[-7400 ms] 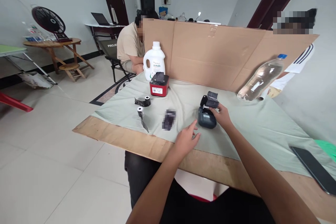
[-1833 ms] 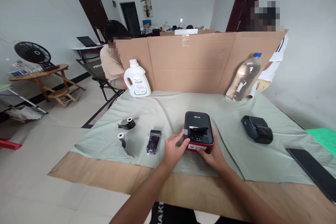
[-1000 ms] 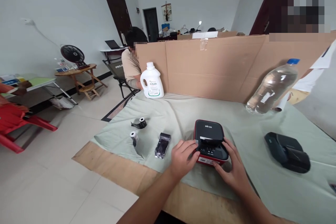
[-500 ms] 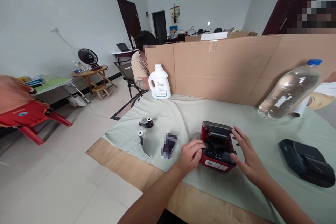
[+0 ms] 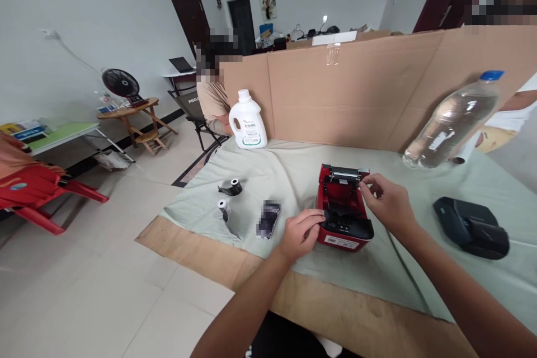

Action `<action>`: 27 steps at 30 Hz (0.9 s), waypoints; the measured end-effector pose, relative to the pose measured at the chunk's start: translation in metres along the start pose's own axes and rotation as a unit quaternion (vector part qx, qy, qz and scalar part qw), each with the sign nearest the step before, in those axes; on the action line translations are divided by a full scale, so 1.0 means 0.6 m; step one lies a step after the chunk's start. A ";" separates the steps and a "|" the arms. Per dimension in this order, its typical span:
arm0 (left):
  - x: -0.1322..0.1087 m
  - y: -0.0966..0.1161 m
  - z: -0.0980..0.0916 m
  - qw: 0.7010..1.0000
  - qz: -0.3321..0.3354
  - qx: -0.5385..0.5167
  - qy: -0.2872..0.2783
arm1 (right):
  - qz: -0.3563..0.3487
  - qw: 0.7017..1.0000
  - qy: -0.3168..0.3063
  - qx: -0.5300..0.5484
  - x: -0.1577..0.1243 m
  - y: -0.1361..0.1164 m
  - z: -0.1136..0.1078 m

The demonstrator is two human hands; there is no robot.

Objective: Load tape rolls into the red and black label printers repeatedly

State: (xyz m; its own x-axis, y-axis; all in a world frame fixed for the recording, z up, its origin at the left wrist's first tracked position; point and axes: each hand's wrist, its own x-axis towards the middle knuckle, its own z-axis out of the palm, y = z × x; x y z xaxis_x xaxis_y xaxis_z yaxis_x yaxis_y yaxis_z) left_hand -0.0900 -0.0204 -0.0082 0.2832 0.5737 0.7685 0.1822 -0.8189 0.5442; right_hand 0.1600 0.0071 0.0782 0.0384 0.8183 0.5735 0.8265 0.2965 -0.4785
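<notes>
A small red label printer (image 5: 335, 197) sits on the green cloth with its lid swung open toward the back. My left hand (image 5: 300, 233) grips the printer's front left corner, fingers curled against it. My right hand (image 5: 386, 201) pinches the raised lid at its right edge. Two small paper rolls (image 5: 230, 187) (image 5: 224, 207) and a dark wrapped packet (image 5: 268, 219) lie to the left of the printer.
A black printer (image 5: 472, 227) rests on the cloth at the right. A white jug (image 5: 247, 121) and a leaning clear bottle (image 5: 451, 121) stand against the cardboard screen (image 5: 335, 95). Two people sit behind the screen. The wooden table edge (image 5: 260, 268) runs nearest me.
The red printer's lid went from closed to fully open. My right hand moved from the printer's front to the raised lid; my left stayed at the front left corner.
</notes>
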 end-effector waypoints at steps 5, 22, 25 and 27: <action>0.003 0.000 0.001 1.000 -0.002 0.001 0.001 | -0.007 0.986 -0.168 -0.003 0.000 0.003 -0.015; 0.009 0.008 -0.008 1.000 -0.020 0.017 -0.015 | -0.120 0.820 -0.515 -0.218 0.076 -0.058 0.080; 0.009 0.009 -0.008 0.999 -0.029 0.019 -0.008 | -0.116 0.874 -0.438 -0.176 0.063 -0.056 0.054; 0.007 0.006 -0.006 0.999 -0.033 0.023 -0.008 | -0.093 0.909 -0.373 -0.161 0.058 -0.061 0.028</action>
State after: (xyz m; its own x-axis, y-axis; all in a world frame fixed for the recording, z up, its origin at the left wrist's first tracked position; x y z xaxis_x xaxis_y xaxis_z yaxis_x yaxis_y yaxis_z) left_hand -0.0913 -0.0210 -0.0016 0.2843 0.6267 0.7256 0.2449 -0.7792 0.5770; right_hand 0.1219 0.0331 0.1044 -0.4109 0.9106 -0.0440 0.9060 0.4025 -0.1307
